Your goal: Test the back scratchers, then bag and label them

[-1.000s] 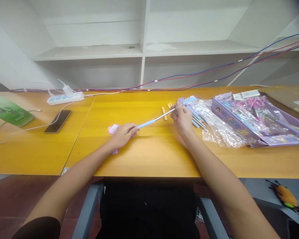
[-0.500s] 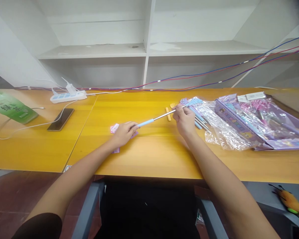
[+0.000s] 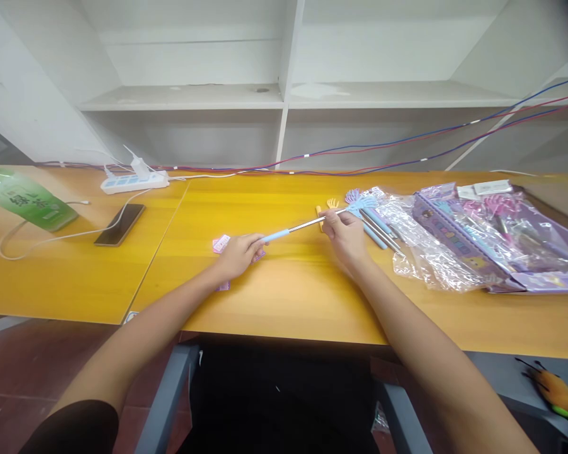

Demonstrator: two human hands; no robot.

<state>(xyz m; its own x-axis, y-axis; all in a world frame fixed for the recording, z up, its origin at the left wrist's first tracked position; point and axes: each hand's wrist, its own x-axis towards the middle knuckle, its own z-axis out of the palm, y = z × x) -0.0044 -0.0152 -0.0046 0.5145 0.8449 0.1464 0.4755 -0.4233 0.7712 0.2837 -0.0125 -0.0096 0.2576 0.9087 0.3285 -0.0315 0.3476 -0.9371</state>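
Forearm on the left (image 3: 161,328), bare below a dark fabric sleeve (image 3: 76,425), slants upward and inward to the left hand (image 3: 239,257), whose back is turned up and whose fingers are curled. That hand pinches, between thumb and fingers, the left end of a slim, rod-shaped tool (image 3: 307,224), at its smooth light-blue handle (image 3: 277,236). Pink-and-purple printed card pieces (image 3: 221,243) show around the left hand, partly hidden by it, on the yellow wooden worktop (image 3: 284,302).

The tool spans the gap between the two hands over the middle of the worktop. Its long axis runs on a shallow slant, from the handle end, which points left and toward the person, along a thin, shiny silver metal shaft to a light-blue, claw-shaped head (image 3: 365,203), which points right and toward the back. Whether the head touches the worktop is hard to tell.

The right hand (image 3: 344,236) pinches the shaft near the head with thumb and fingertips; its bare forearm (image 3: 421,328) slants up and leftward from the lower right. Just right of that hand lie silver-and-light-blue rods (image 3: 381,228), then crumpled clear plastic wrappers (image 3: 430,255) and a purple printed cardboard box (image 3: 454,233).
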